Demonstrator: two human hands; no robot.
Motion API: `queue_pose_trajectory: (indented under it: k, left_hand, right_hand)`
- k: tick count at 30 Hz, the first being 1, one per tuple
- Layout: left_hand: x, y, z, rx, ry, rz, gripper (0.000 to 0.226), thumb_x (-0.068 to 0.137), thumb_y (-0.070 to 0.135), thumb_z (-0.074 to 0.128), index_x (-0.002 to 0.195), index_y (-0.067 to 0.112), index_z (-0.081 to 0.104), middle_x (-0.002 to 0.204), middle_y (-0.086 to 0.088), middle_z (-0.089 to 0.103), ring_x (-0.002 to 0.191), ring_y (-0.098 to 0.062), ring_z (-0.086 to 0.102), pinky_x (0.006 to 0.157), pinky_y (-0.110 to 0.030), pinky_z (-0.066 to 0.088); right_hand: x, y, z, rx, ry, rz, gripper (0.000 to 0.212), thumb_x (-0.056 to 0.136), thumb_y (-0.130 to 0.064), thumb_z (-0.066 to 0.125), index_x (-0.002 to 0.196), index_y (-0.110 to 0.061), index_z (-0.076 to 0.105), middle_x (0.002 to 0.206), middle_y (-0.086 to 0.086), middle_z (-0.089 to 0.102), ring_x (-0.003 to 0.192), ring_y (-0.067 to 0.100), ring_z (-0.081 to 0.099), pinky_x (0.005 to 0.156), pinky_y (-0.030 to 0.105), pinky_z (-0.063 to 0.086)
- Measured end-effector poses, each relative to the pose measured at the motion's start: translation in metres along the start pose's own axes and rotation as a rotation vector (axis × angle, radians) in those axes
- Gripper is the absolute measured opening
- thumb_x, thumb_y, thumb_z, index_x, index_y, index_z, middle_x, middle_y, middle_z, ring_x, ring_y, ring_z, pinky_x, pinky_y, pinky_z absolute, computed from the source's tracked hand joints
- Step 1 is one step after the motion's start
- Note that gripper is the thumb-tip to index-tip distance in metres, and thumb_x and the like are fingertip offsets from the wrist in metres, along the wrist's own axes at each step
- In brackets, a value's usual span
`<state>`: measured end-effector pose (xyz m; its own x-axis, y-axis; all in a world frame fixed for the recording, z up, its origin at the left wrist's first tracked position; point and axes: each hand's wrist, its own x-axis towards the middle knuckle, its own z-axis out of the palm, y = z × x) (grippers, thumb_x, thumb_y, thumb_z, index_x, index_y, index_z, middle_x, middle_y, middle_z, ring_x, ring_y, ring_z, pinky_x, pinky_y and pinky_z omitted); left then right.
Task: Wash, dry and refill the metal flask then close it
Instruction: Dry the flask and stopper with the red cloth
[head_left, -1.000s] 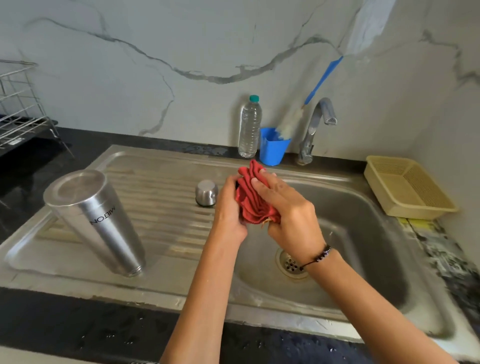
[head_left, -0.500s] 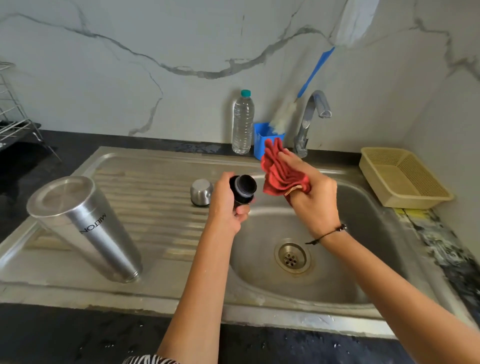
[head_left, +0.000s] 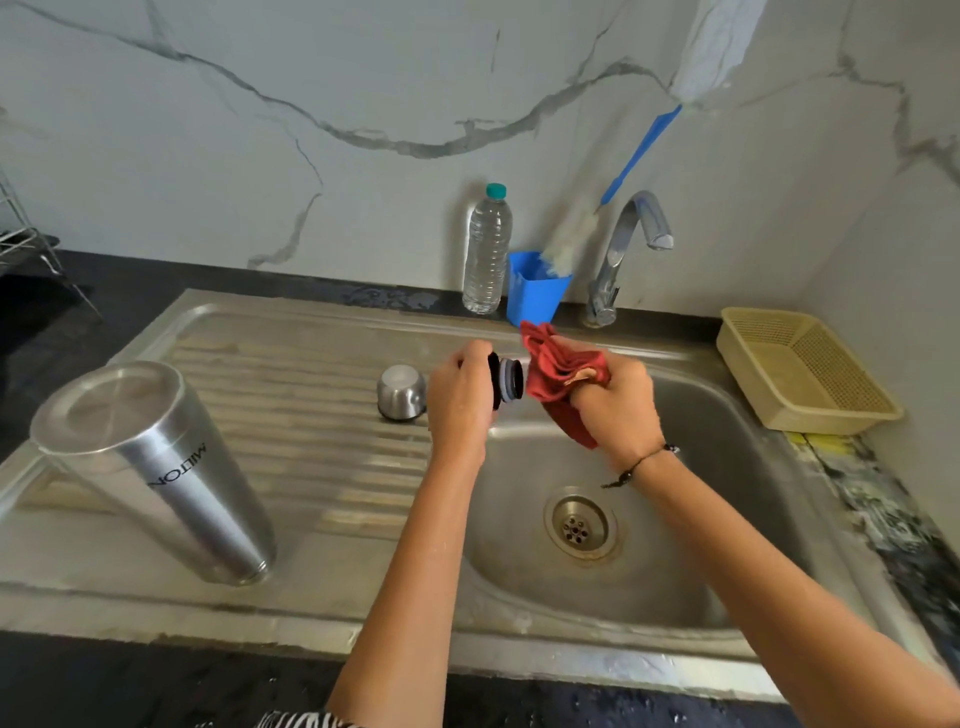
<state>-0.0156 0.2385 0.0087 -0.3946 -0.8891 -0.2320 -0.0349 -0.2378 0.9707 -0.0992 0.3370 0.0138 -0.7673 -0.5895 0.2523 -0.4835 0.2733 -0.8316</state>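
You look to be at the drying step: your left hand (head_left: 460, 387) grips the black stopper (head_left: 506, 380) over the sink (head_left: 519, 649), your right hand (head_left: 615, 405) bunches the red cloth (head_left: 553, 376) against it. The flask (head_left: 156, 467) stands upside down on the near-left drainboard, its steel cap (head_left: 401, 392) farther back. Next, wipe the stopper all round.

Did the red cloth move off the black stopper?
Yes. The red cloth moved right, toward the tap, baring the black stopper.
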Motion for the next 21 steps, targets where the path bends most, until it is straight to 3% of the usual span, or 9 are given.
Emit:
queue_pose_trajectory:
  k: [3,5,8,10,12,14,16,18,21]
  left_hand:
    - [0.004,-0.005,-0.002,0.131,0.045,0.085,0.030,0.094,0.032,0.042,0.069,0.021,0.052,0.068,0.000,0.056,0.070,-0.022,0.051,0.071,-0.034,0.041]
    - [0.006,-0.010,-0.001,0.107,0.040,0.141,0.029,0.096,0.035,0.041,0.073,0.024,0.056,0.079,-0.009,0.065,0.080,-0.030,0.060,0.078,-0.040,0.048]
    - [0.003,-0.014,0.000,0.041,0.068,0.204,0.031,0.091,0.032,0.047,0.061,0.025,0.050,0.059,-0.004,0.056,0.063,-0.027,0.053,0.068,-0.045,0.045]
    - [0.001,-0.015,-0.002,0.007,0.081,0.205,0.025,0.081,0.036,0.045,0.059,0.026,0.051,0.053,0.007,0.051,0.060,-0.019,0.049,0.066,-0.047,0.045]
    - [0.002,-0.017,-0.002,-0.017,0.080,0.211,0.025,0.081,0.035,0.046,0.059,0.026,0.052,0.052,0.009,0.050,0.060,-0.018,0.048,0.065,-0.046,0.045]
    - [0.003,-0.017,-0.002,0.032,0.096,0.240,0.031,0.091,0.026,0.046,0.061,0.022,0.050,0.056,0.006,0.050,0.058,-0.015,0.045,0.064,-0.039,0.042]
    - [0.002,-0.015,-0.002,0.129,0.128,0.288,0.034,0.096,0.018,0.042,0.063,0.019,0.047,0.060,0.003,0.050,0.058,-0.009,0.044,0.059,-0.030,0.037]
    - [0.000,-0.014,-0.001,0.198,0.137,0.338,0.032,0.095,0.017,0.041,0.063,0.017,0.046,0.060,0.003,0.049,0.058,-0.007,0.042,0.055,-0.023,0.034]
    - [-0.004,-0.014,-0.002,0.200,0.102,0.412,0.027,0.093,0.017,0.046,0.066,0.018,0.050,0.061,0.005,0.051,0.058,-0.005,0.045,0.057,-0.022,0.036]
  right_hand:
    - [-0.013,-0.015,0.003,0.031,0.031,-0.158,0.042,0.080,0.003,0.059,0.116,-0.018,0.066,0.107,-0.009,0.067,0.097,-0.005,0.061,0.087,0.008,0.042]
    - [-0.025,-0.018,0.015,-0.139,0.006,-0.378,0.041,0.077,-0.005,0.057,0.115,-0.017,0.066,0.119,-0.004,0.064,0.106,0.010,0.062,0.088,0.020,0.049]
    - [-0.032,-0.022,0.026,-0.383,-0.001,-0.474,0.044,0.079,-0.033,0.043,0.112,-0.017,0.068,0.121,0.005,0.064,0.095,0.026,0.068,0.068,0.038,0.057]
    - [-0.029,-0.030,0.025,-0.407,-0.032,-0.413,0.044,0.080,-0.032,0.042,0.114,-0.018,0.067,0.123,0.002,0.063,0.092,0.031,0.067,0.068,0.041,0.056]
    - [-0.023,-0.037,0.023,-0.450,-0.123,-0.284,0.044,0.081,-0.015,0.049,0.122,-0.022,0.062,0.121,0.000,0.065,0.095,0.031,0.064,0.078,0.038,0.051]
    - [-0.015,-0.043,0.022,-0.485,-0.204,-0.169,0.045,0.081,-0.008,0.049,0.121,-0.023,0.062,0.100,0.006,0.070,0.090,0.030,0.060,0.079,0.036,0.046]
    - [-0.007,-0.047,0.020,-0.475,-0.231,-0.108,0.027,0.081,-0.008,0.048,0.097,-0.013,0.069,0.076,0.010,0.064,0.077,0.031,0.054,0.069,0.033,0.042]
    - [0.003,-0.050,0.014,-0.397,-0.266,0.005,0.020,0.081,-0.005,0.045,0.068,-0.010,0.059,0.067,0.009,0.056,0.070,0.028,0.050,0.063,0.030,0.038]
    - [0.015,-0.051,0.002,-0.222,-0.335,0.203,0.021,0.075,0.007,0.040,0.060,-0.006,0.048,0.063,0.012,0.049,0.062,0.021,0.043,0.058,0.026,0.034]
